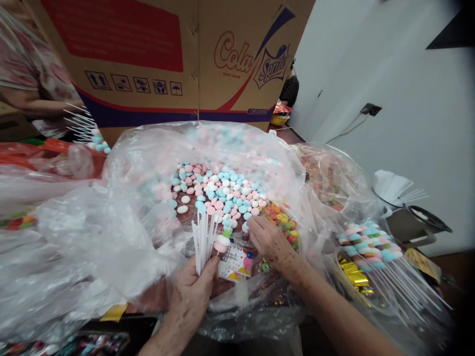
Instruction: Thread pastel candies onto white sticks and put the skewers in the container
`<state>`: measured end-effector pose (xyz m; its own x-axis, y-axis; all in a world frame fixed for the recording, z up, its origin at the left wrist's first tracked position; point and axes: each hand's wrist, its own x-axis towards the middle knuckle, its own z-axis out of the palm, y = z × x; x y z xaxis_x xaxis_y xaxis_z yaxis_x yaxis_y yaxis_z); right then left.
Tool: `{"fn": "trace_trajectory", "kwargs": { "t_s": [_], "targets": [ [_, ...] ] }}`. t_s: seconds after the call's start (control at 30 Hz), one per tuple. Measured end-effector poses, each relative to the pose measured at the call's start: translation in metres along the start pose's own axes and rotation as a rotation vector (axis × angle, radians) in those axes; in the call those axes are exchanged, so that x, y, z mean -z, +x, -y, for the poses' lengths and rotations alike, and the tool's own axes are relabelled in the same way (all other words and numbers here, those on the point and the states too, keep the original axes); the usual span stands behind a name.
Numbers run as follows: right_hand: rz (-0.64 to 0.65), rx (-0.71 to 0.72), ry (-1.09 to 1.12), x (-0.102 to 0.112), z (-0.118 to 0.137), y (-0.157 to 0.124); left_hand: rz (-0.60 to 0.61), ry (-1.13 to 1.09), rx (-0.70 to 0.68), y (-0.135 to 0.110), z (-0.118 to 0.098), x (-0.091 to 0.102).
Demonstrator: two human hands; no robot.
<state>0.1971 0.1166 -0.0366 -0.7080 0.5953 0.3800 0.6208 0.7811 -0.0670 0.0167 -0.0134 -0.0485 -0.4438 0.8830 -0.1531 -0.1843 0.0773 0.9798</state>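
Observation:
My left hand (pixel 195 287) is closed round a bundle of thin white sticks (pixel 202 242), which stand upright. By its thumb is a candy skewer (pixel 222 241) threaded with pink, white, green and blue pieces. My right hand (pixel 269 240) has its fingers bent together and pointing down, with a pinkish candy (pixel 245 227) at the fingertips. Beyond both hands spreads a pile of pink, blue and white oval candies (pixel 226 193) inside a clear plastic bag (pixel 148 148). Ring-shaped gummies (pixel 282 222) in orange, yellow and green lie right of them. Below is a printed card (pixel 235 263).
A large cardboard box (pixel 148 59) stands behind the bag. Finished-looking candy skewers (pixel 371 244) lie at right, near gold foil (pixel 354 274) and a dark jug (pixel 415 225). Another bag of gummies (pixel 326 173) is at back right. A person's arm (pixel 40 104) shows at far left.

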Motion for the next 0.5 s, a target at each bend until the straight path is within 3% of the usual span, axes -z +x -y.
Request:
{"fn": "trace_trajectory", "kwargs": {
  "t_s": [0.33, 0.5],
  "targets": [
    [0.104, -0.152, 0.041, -0.007, 0.006, 0.005, 0.043, 0.033, 0.055, -0.001, -0.004, 0.004],
    [0.064, -0.119, 0.015, -0.012, 0.012, 0.008, 0.05, 0.01, 0.052, -0.001, -0.002, 0.003]
  ]
}}
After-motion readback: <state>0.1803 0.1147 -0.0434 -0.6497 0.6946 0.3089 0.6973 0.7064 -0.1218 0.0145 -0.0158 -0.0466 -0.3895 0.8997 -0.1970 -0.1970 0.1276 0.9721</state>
